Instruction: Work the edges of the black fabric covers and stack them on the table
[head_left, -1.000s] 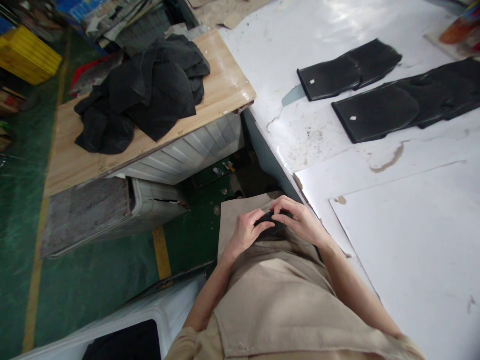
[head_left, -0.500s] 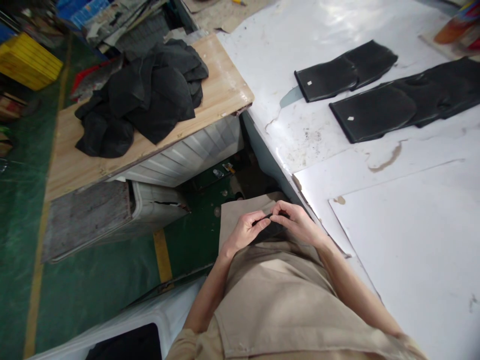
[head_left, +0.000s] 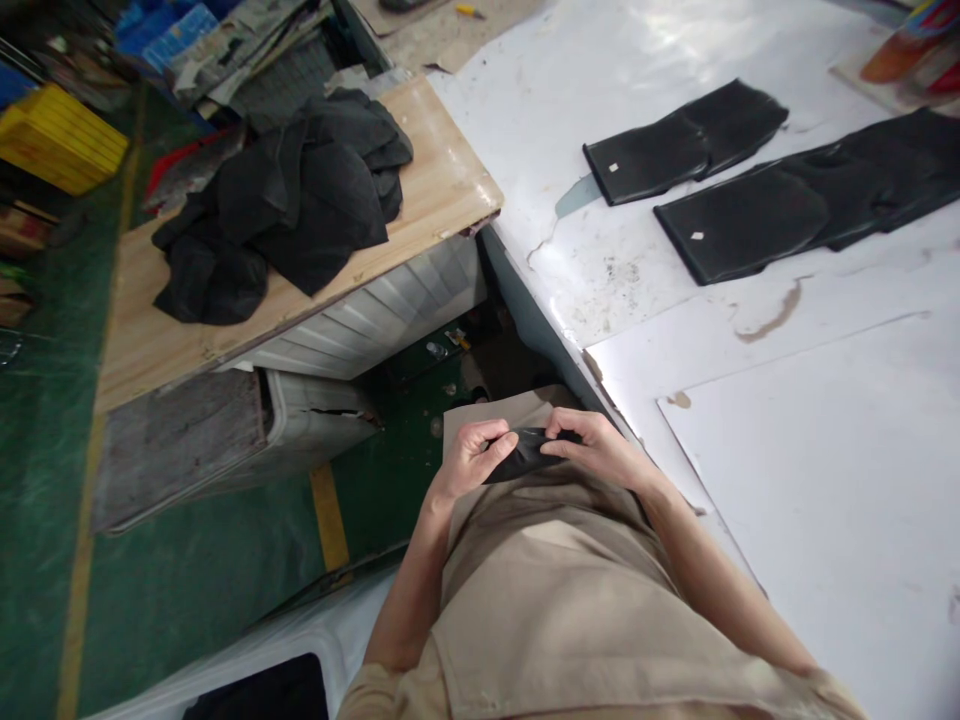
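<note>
Close to my waist, a piece of black material [head_left: 525, 456] is stretched between my two hands. My left hand [head_left: 474, 455] pinches its left end between thumb and fingers. Its right part is pinched by my right hand [head_left: 592, 445], thumb below and curled fingers above. The material looks smooth and slightly shiny; its lower part rests against the beige apron [head_left: 555, 580]. To the right, two flat black sleeve-like pieces [head_left: 645, 155] [head_left: 757, 225] lie on the white-covered table [head_left: 810, 440], each with a small white mark near its left end.
A pile of black cloth [head_left: 300, 200] lies on a wooden board [head_left: 442, 150] at the left. Below it stands a pale bin [head_left: 315, 420]. A white container [head_left: 322, 640] with black material inside is at lower left. A yellow crate [head_left: 64, 140] stands farther off.
My left hand has moved slightly left, away from my right hand. The gap between them has widened, and more of the black material shows.
</note>
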